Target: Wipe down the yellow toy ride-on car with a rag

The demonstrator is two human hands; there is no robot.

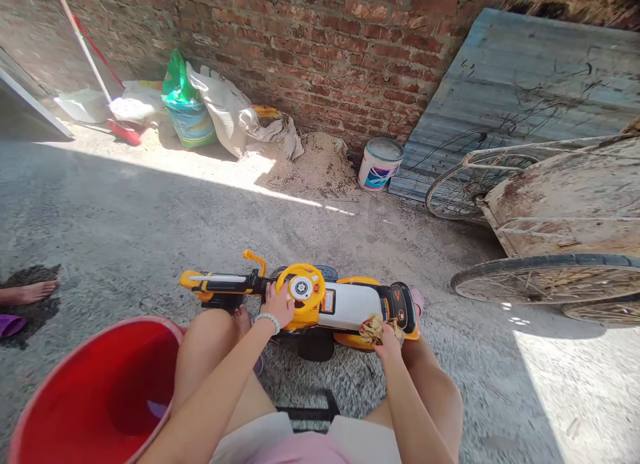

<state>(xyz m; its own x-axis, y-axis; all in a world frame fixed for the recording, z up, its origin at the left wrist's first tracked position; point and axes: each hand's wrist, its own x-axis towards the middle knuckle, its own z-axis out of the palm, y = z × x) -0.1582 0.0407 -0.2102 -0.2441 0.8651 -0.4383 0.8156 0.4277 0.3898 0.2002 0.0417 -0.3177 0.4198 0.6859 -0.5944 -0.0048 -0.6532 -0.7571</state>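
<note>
My left hand [277,304] lies flat and relaxed on the round yellow dial of the toy motorbike [345,307], not clenched, and seems placed there to keep the toy steady. My right hand [387,341] is closed around a crumpled cloth [374,329], pressing it against the rear of the white body. The toy stands on the concrete floor [125,217] directly in front of my knees, its handlebar end pointing left. A beaded bracelet [269,322] circles my left wrist. Beside my left knee, a red bucket [95,391] sits within easy reach; I cannot tell whether it holds water. Farther off, along the foot of the brick wall [300,44], a white paint tub [380,164] stands beside a heap of sand [310,167], and a green-and-blue sack [187,111] leans next to a pale sack [220,107]. A broom [123,132] is propped in the corner. A rusty handcart [565,211] stands on the right, and another person's bare foot [27,293] shows at the left edge.
</note>
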